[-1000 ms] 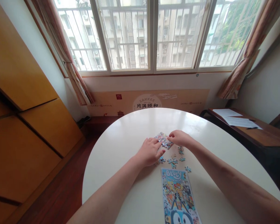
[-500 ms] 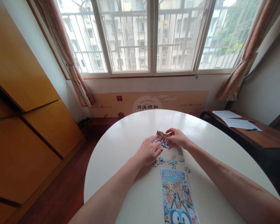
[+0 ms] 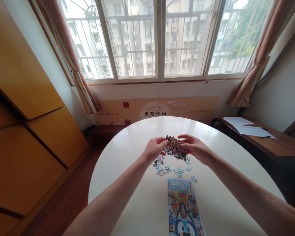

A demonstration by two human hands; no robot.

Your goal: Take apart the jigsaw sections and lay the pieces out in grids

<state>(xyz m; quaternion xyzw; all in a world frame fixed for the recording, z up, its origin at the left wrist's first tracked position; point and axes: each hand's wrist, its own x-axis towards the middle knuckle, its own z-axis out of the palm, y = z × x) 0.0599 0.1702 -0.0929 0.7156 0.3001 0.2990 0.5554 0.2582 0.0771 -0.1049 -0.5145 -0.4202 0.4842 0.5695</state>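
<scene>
A joined section of jigsaw puzzle point(image 3: 175, 148), printed with many small colourful figures, is held up tilted above the table. My left hand point(image 3: 155, 149) grips its left edge, thumb on the near face. At the opposite edge my right hand point(image 3: 192, 147) pinches it between thumb and fingers. Beneath and nearer to me lie loose puzzle pieces: a cluster point(image 3: 160, 160) by my left wrist, light-blue pieces point(image 3: 179, 171) in the middle, and a single piece point(image 3: 194, 178) to the right. A Bluey picture sheet point(image 3: 184, 206) lies flat in front of me.
Everything rests on a round white table point(image 3: 123, 190). To the right, a brown side table point(image 3: 282, 144) carries paper sheets point(image 3: 252, 130) and pens. Wooden cabinets point(image 3: 44, 164) stand on the left, and a window with curtains is beyond the table.
The joined puzzle section has been lifted off the table and tilted. My left hand has gone from lying flat over it to gripping its edge; my right hand now grips the other side.
</scene>
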